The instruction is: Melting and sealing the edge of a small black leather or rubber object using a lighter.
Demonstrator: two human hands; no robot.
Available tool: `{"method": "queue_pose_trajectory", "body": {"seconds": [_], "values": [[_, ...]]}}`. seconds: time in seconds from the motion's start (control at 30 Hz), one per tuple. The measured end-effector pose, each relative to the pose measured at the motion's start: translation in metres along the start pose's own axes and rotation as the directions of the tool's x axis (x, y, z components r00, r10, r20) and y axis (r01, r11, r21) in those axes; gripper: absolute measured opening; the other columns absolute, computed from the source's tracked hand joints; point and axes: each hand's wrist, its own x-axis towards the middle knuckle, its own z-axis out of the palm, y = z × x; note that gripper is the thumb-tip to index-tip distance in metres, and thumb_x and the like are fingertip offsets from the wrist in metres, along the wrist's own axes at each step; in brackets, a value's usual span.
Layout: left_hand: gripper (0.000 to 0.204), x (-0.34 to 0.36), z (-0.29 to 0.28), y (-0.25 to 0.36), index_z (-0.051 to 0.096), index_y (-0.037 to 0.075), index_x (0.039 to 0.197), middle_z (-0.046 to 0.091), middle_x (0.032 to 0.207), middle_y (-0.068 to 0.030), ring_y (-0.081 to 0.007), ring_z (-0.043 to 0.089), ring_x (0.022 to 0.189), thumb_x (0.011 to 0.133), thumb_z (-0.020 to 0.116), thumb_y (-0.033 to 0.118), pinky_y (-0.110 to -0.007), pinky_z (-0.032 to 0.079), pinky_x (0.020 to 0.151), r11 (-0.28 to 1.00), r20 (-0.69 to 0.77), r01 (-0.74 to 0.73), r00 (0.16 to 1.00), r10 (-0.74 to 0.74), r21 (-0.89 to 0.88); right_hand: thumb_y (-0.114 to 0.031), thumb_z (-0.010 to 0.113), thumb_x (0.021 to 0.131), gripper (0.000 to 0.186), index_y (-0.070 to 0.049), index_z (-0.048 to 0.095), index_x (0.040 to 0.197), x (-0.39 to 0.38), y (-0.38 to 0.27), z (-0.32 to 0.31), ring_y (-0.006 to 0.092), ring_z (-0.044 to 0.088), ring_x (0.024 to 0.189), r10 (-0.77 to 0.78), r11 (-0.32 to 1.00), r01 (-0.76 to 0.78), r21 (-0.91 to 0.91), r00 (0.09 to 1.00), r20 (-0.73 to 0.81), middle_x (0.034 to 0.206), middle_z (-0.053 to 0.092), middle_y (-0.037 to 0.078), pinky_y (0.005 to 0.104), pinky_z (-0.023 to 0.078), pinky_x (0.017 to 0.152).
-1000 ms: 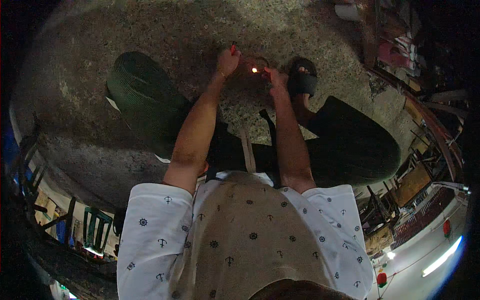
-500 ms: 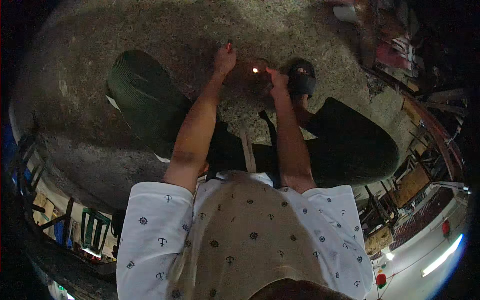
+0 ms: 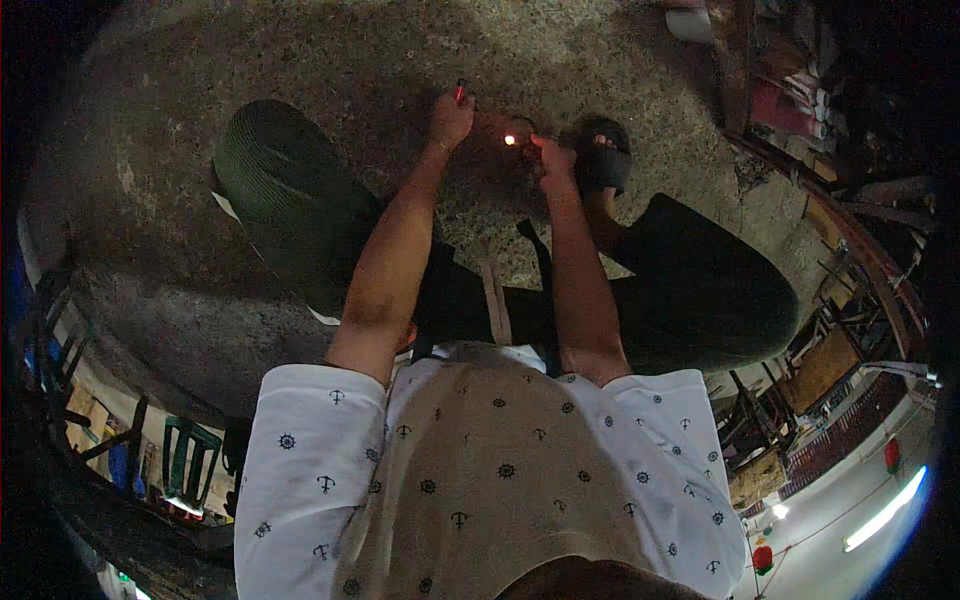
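My left hand (image 3: 452, 120) is closed around a small red object (image 3: 460, 93) with a dark tip, which pokes up past the fingers; its kind is too small to make out. To its right, my right hand (image 3: 556, 162) has its fingers drawn together with the index finger pointing toward a small bright flame or glow (image 3: 510, 140). What that hand grips is too dark and tiny to name. The glow sits between the two hands, just left of the right fingertips and low over the rough concrete floor (image 3: 330, 60).
My foot in a dark sandal (image 3: 604, 155) rests right of my right hand. My bent knees in dark trousers (image 3: 270, 170) flank both forearms. Clutter and a wooden frame (image 3: 735, 70) stand at the far right. A green plastic chair (image 3: 188, 462) appears at lower left.
Both hands stay almost in place. The red object in my left hand shows slightly more. The glow remains beside my right fingertips.
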Motion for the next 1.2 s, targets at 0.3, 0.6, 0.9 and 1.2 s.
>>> {"method": "queue_pose_trajectory", "body": {"seconds": [0.3, 0.6, 0.9, 1.2], "values": [[0.034, -0.010, -0.003, 0.029, 0.057, -0.004, 0.079, 0.054, 0.066, -0.0127, -0.0293, 0.057, 0.065, 0.086, 0.055, 0.029, -0.042, 0.044, 0.061, 0.995, 0.081, 0.097, 0.992, -0.093, -0.035, -0.024, 0.067, 0.076, 0.023, -0.006, 0.062, 0.089, 0.071, 0.030, -0.023, 0.0204, 0.052, 0.094, -0.012, 0.998, 0.014, -0.065, 0.999, 0.034, 0.090, 0.059, 0.008, 0.0480, 0.042, 0.073], [0.037, 0.008, 0.006, 0.004, 0.056, -0.007, 0.089, 0.057, 0.075, -0.0158, -0.0307, 0.059, 0.071, 0.085, 0.057, 0.030, -0.042, 0.045, 0.062, 0.996, 0.022, 0.089, 0.996, -0.089, -0.006, -0.029, 0.066, 0.079, 0.024, -0.008, 0.063, 0.090, 0.051, 0.020, -0.012, 0.0212, 0.052, 0.097, 0.123, 0.990, -0.118, -0.073, 0.991, 0.060, 0.087, 0.061, 0.005, 0.0489, 0.036, 0.086], [0.038, -0.022, 0.007, 0.022, 0.058, -0.005, 0.091, 0.060, 0.085, -0.0188, -0.0334, 0.060, 0.083, 0.088, 0.053, 0.033, -0.043, 0.046, 0.070, 1.000, 0.035, -0.003, 0.999, 0.003, -0.020, -0.022, 0.065, 0.080, 0.022, -0.005, 0.066, 0.094, 0.012, 0.007, -0.001, 0.0223, 0.055, 0.090, 0.042, 0.998, -0.046, -0.051, 0.997, -0.063, 0.093, 0.064, 0.010, 0.0490, 0.040, 0.078], [0.050, -0.049, 0.041, 0.036, 0.052, -0.001, 0.113, 0.058, 0.103, -0.0204, -0.0376, 0.056, 0.097, 0.091, 0.045, 0.043, -0.045, 0.044, 0.083, 0.992, 0.017, -0.063, 0.998, 0.065, -0.108, -0.024, 0.068, 0.076, 0.037, 0.001, 0.059, 0.103, 0.047, 0.019, -0.001, 0.0225, 0.057, 0.080, -0.062, 0.994, 0.027, -0.102, 0.933, -0.356, 0.102, 0.059, 0.014, 0.0440, 0.045, 0.056]]}}
